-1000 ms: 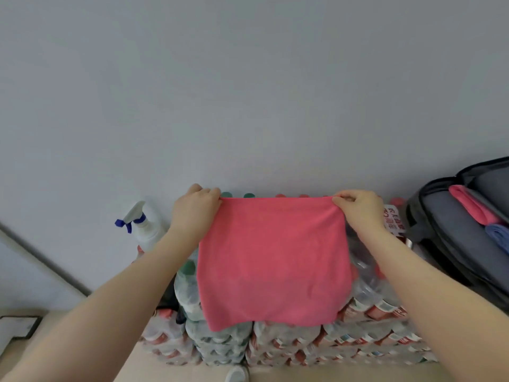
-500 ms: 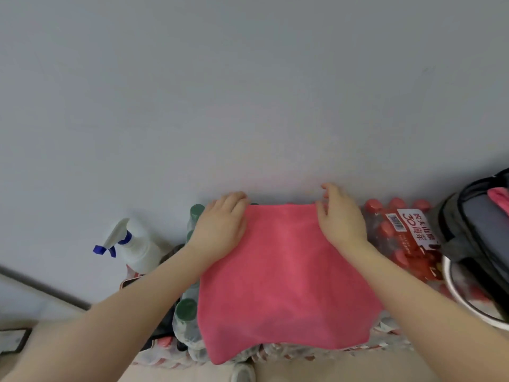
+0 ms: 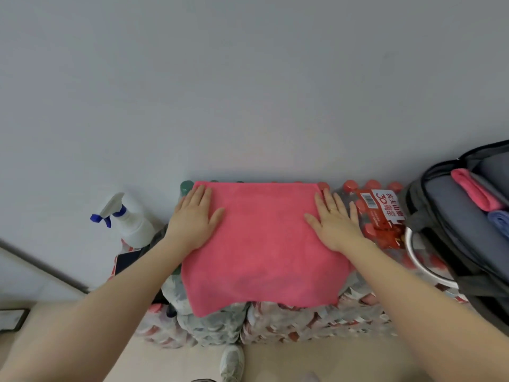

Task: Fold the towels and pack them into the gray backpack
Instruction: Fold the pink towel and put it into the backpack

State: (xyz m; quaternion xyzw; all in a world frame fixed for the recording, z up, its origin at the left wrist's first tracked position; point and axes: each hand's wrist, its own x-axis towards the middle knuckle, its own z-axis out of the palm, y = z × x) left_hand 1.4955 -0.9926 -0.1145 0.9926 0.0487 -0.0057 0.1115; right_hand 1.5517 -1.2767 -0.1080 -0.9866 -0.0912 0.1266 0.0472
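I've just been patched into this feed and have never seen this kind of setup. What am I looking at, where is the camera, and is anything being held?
There is no machine here: these are a person's bare hands, filmed by one wide-angle camera worn on the head, looking forward and down. The left hand and right hand lie flat, fingers straight, on a pink towel spread over stacked packs of bottled water. Nothing is gripped. At right, the open gray backpack already shows a folded pink towel and a blue one. A spray bottle stands at left.
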